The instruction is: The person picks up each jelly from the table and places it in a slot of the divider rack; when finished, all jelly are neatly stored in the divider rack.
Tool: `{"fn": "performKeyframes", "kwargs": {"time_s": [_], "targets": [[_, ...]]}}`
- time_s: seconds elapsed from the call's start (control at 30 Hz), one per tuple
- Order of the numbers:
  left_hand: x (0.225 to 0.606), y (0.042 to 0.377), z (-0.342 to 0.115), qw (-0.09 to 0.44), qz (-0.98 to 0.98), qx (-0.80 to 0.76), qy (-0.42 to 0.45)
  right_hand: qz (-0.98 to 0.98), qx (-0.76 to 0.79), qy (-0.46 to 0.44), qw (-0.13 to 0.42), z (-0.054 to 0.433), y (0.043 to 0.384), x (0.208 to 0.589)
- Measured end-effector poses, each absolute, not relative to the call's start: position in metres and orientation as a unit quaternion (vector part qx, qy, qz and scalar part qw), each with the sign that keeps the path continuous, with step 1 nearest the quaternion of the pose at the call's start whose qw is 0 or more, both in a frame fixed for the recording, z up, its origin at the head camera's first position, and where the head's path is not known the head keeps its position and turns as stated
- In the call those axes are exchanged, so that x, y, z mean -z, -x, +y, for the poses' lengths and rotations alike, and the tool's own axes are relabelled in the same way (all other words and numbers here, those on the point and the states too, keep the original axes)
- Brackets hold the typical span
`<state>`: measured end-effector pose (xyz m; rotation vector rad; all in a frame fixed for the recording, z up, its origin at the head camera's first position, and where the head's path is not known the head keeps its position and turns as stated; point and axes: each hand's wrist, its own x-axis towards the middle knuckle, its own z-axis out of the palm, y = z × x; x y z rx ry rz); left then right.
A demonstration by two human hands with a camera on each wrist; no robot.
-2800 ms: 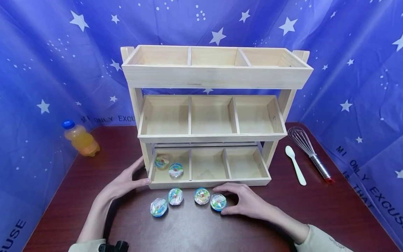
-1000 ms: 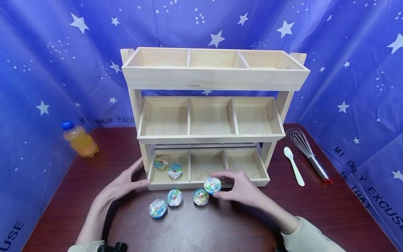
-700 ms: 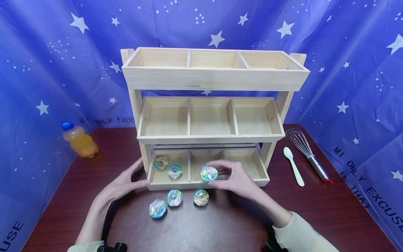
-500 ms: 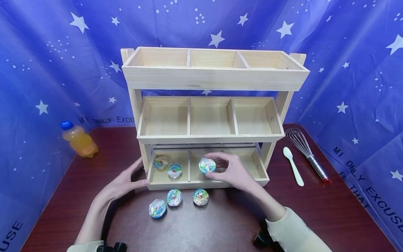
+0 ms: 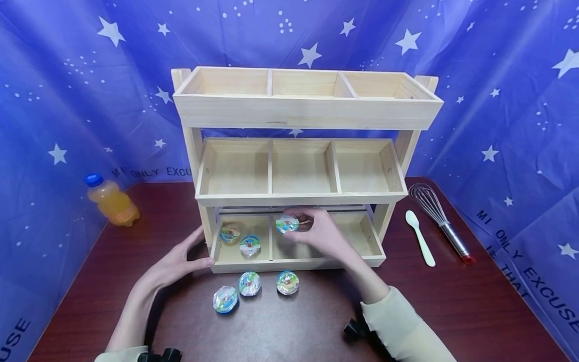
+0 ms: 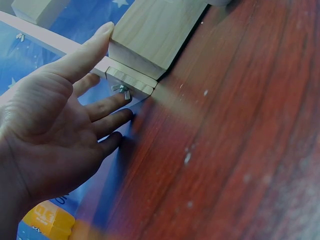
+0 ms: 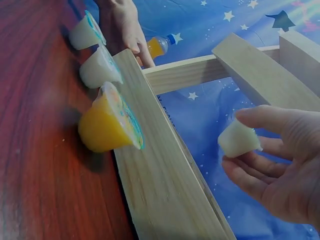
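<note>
My right hand [image 5: 323,235] pinches a white jelly cup [image 5: 287,223] with a foil lid between thumb and fingers. It is over the bottom tier's middle compartment of the wooden rack [image 5: 307,113]; the right wrist view shows the cup [image 7: 237,141] tilted in the fingertips. My left hand [image 5: 176,262] touches the rack's lower left corner, thumb at the front and the other fingers loosely extended by the side, near a wing nut [image 6: 122,90]. In the bottom left compartment lie two jelly cups, one yellowish [image 5: 229,233] and one pale [image 5: 250,246].
In front of the rack stand two white jelly cups [image 5: 224,299] and a yellow one [image 7: 107,125]. An orange drink bottle [image 5: 113,201] is at the left; a pale spoon [image 5: 420,239] and a whisk [image 5: 441,221] lie at the right. A blue starred curtain [image 5: 493,100] surrounds the table.
My right hand has picked up the rightmost jelly cup from the table and carried it up and leftward, over the front edge into the bottom middle compartment. The left hand has stayed put.
</note>
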<state>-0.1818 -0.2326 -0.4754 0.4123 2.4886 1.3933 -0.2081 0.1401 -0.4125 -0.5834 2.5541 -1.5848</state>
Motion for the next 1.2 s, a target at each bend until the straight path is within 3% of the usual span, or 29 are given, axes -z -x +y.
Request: {"fn": "performKeyframes", "kwargs": {"time_s": [1.2], "targets": [[0.476, 0.181, -0.233, 0.127, 0.855, -0.481, -0.148, 0.876, 0.453, 0.159, 0.054, 0.126, 0.225, 0.437]]}}
